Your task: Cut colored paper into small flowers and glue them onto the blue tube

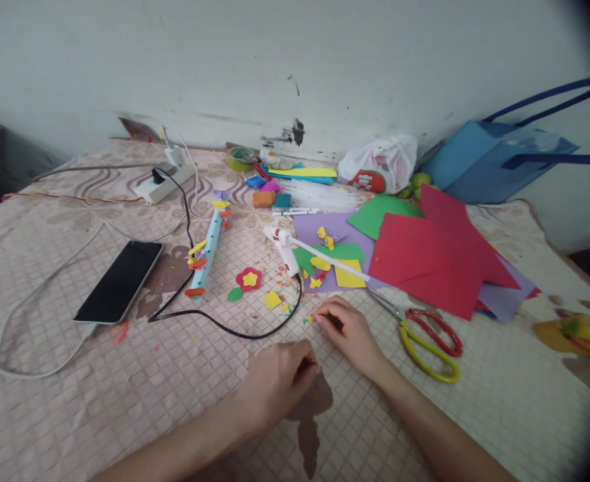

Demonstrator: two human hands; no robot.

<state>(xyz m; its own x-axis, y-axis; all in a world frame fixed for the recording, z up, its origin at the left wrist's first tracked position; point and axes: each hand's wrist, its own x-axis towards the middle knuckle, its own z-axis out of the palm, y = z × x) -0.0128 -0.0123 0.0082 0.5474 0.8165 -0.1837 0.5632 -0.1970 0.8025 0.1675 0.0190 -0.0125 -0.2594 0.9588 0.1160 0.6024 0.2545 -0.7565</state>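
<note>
My left hand (283, 375) is curled closed low over the tablecloth, thumb against the fingers; anything inside is hidden. To its right, my right hand (348, 331) has its fingertips pressed together beside tiny yellow and green paper scraps (308, 319). Whether a scrap is in that pinch I cannot tell. Beyond the hands lies a white glue gun (285, 253) with a long glue stick (330, 258) in its back. Left of it are a red paper flower (249, 279) with a yellow centre, a green leaf (235, 294) and a light blue strip (211, 244) carrying colourful paper pieces.
Scissors (428, 341) lie right of my right hand, near red paper (425, 268). A black cord (235, 333) loops ahead of my left hand. A phone (119, 281) charges at left by a power strip (164, 184). A plastic bag (380, 164) and blue bag (496, 161) stand behind.
</note>
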